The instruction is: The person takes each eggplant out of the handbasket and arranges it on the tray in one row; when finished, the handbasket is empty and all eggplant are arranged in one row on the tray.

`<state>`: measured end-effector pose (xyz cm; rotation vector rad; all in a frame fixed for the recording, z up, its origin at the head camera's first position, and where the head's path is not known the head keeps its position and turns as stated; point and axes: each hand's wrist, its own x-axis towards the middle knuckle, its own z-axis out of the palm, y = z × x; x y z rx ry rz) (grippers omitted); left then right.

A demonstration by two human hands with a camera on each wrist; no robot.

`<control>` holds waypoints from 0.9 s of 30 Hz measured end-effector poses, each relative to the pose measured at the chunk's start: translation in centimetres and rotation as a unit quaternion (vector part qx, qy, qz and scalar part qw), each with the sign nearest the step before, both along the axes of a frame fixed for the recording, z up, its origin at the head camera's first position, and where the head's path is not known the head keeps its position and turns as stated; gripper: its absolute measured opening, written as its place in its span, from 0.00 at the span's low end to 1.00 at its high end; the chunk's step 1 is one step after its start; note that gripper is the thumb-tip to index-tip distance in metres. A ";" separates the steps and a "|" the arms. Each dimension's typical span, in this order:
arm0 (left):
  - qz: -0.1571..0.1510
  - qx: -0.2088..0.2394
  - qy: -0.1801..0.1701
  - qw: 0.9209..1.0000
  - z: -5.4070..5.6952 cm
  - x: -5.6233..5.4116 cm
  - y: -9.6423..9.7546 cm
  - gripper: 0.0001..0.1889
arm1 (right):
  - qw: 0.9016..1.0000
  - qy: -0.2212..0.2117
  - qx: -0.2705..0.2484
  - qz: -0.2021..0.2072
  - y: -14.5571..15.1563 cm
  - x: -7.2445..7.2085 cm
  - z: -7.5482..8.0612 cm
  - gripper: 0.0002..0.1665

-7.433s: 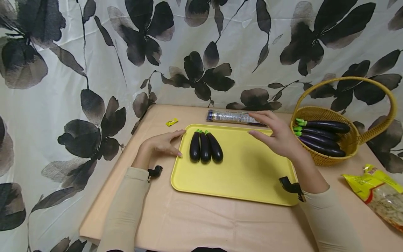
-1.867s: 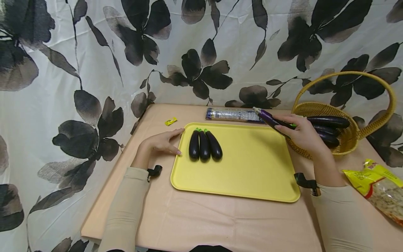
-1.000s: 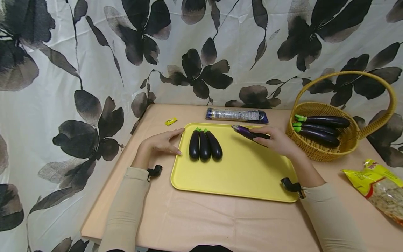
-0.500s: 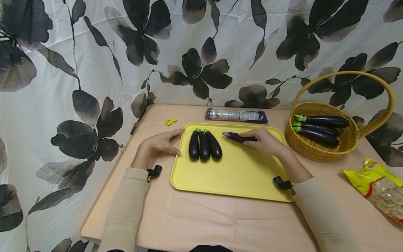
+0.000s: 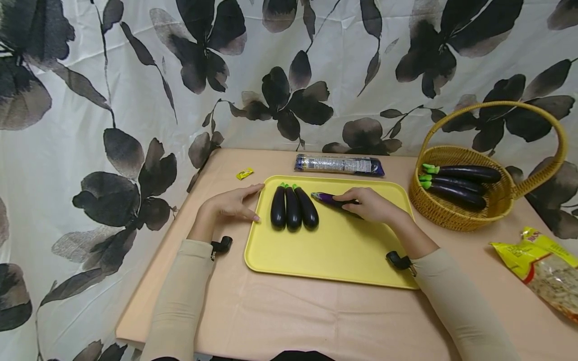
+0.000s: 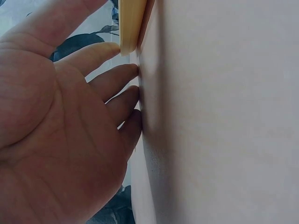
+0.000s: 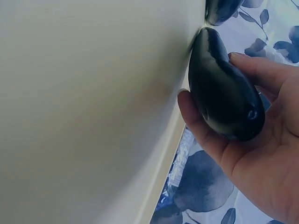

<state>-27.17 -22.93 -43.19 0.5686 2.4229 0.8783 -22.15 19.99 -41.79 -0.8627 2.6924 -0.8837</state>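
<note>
In the head view, my right hand (image 5: pixel 368 204) grips a dark purple eggplant (image 5: pixel 326 199) at its right part, low over the yellow tray (image 5: pixel 334 260). The eggplant lies slanted, its lighter purple, pale-tipped end pointing left at the row. Fingers and thumb hold its sides in the right wrist view, where its rounded glossy end (image 7: pixel 233 112) faces the palm. Three eggplants with green stems, such as the middle one (image 5: pixel 293 210), lie side by side at the tray's left. My left hand (image 5: pixel 228 205) rests at the tray's left edge, fingers extended, fingertips on the rim.
A wicker basket (image 5: pixel 444 218) with a tall handle stands at the right, holding three eggplants. A yellow-topped clear bag (image 5: pixel 542 276) lies in front of it. Behind the tray are a long blue-and-silver packet (image 5: pixel 338 165) and a small yellow packet (image 5: pixel 245 174).
My right hand took an eggplant from the basket and carried it left and down over the tray, close to the row. The left hand stays at the tray's edge.
</note>
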 end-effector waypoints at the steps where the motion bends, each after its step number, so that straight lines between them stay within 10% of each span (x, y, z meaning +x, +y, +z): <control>1: 0.000 0.000 -0.001 1.000 0.0 0.0 0.0 0.65 | 1.000 -0.002 0.001 0.001 -0.1 0.0 0.1 0.23; 27: 0.001 -0.003 -0.002 1.000 0.3 0.1 0.1 0.64 | 0.999 -0.034 0.014 0.006 -2.7 -0.6 0.7 0.27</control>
